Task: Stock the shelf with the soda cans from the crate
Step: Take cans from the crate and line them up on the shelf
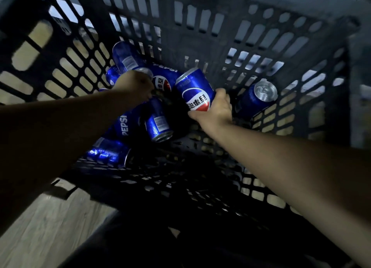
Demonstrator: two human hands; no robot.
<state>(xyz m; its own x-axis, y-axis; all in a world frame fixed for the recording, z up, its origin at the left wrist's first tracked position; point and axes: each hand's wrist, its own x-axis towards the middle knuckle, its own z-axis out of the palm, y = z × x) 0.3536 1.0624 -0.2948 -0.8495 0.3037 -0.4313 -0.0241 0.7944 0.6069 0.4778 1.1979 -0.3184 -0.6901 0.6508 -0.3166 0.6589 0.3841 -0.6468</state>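
I look down into a black slotted plastic crate (261, 52) holding several blue soda cans. My right hand (215, 109) grips one blue can (195, 91) by its lower end, tilted and lifted above the crate floor. My left hand (136, 86) is closed over the end of another can (128, 58) in a heap of cans on the left side. One can (256, 99) lies alone by the right wall, silver top showing. More cans lie under my left forearm, such as one (158, 121) near the middle and one (109, 153) nearest me.
The crate's walls rise high on all sides around both arms. Pale wood-look floor (46, 227) shows at the lower left outside the crate. The shelf is out of view.
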